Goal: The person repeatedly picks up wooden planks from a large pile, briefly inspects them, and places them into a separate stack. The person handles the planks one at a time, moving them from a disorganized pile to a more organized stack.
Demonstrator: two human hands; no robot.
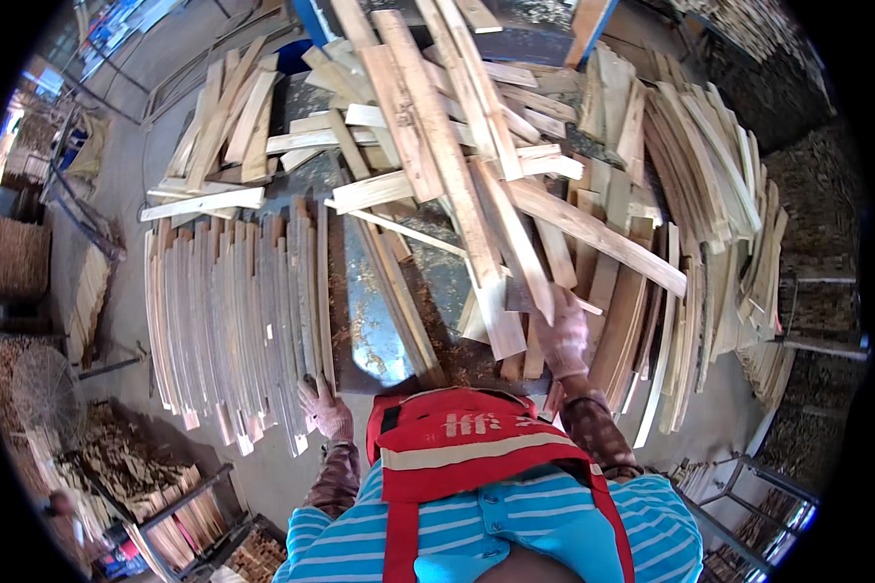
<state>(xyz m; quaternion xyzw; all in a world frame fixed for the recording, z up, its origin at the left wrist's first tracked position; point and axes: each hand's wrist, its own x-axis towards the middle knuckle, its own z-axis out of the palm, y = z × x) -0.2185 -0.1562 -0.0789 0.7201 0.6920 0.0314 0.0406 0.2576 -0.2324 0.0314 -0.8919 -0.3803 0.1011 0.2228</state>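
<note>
My right hand (562, 338), in a pale knit glove, is closed round the near end of a narrow wooden board (517, 251) that slants away across a loose heap of boards. Close beside it on the left, a longer wooden plank (452, 189) reaches from the heap toward my apron. My left hand (327, 408), gloved too, has its fingers stretched out against the near ends of a row of wooden strips (233, 321) laid side by side. Between my hands shows the shiny metal tabletop (377, 325), scattered with sawdust.
More wooden strips stand bundled at the right (705, 189), and short boards (228, 117) lie piled at the far left. A round wire fan guard (47, 389) stands at the left. Metal racks (763, 496) and stacked wood (15, 257) surround the workplace.
</note>
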